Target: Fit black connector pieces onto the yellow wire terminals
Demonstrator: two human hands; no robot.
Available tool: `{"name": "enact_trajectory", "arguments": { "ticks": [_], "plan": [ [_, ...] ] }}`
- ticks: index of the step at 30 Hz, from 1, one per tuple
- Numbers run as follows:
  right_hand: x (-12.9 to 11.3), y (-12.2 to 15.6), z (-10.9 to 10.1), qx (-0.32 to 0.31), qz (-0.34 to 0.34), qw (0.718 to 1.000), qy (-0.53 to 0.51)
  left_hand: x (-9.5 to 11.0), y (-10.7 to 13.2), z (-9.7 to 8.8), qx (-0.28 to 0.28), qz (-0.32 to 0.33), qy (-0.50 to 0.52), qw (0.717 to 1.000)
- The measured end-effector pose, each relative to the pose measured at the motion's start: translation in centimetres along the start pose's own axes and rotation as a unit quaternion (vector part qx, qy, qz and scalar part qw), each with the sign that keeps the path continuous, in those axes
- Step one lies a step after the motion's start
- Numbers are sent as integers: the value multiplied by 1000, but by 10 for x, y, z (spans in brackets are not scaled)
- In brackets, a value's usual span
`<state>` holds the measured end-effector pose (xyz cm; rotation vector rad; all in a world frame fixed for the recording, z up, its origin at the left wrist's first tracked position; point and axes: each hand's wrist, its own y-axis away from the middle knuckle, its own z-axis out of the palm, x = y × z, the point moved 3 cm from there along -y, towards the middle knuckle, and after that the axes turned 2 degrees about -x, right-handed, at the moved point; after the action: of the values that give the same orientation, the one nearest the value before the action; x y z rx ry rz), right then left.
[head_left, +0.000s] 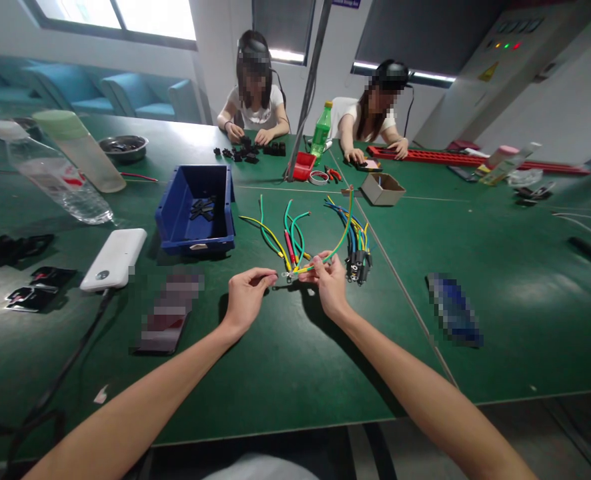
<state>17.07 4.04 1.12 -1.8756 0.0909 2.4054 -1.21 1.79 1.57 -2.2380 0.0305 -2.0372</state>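
Head view: stretches both bare forearms forward over the green table, converging just short of the loose wires beside the blue bin. Grips the yellow-green wire in the right hand, thumb and forefinger pinched near its lower end, which rests on the table. Curls the left hand loosely, fingertips pinched together just beside that wire end; cannot tell whether anything sits between them.

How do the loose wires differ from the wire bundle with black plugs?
The loose wires are green, yellow and red, fanned apart; the wire bundle adds blue wires and lies gathered. The wire bundle ends in black plugs; the loose wires have none. Both lie on the green table.
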Motion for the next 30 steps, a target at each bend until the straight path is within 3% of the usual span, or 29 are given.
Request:
{"name": "enact_trajectory", "arguments": {
  "ticks": [30],
  "plan": [
    [-2,3,5,-42,-2,999,-22,-3,0,4,-25,2,0,1000]
  ]
}}
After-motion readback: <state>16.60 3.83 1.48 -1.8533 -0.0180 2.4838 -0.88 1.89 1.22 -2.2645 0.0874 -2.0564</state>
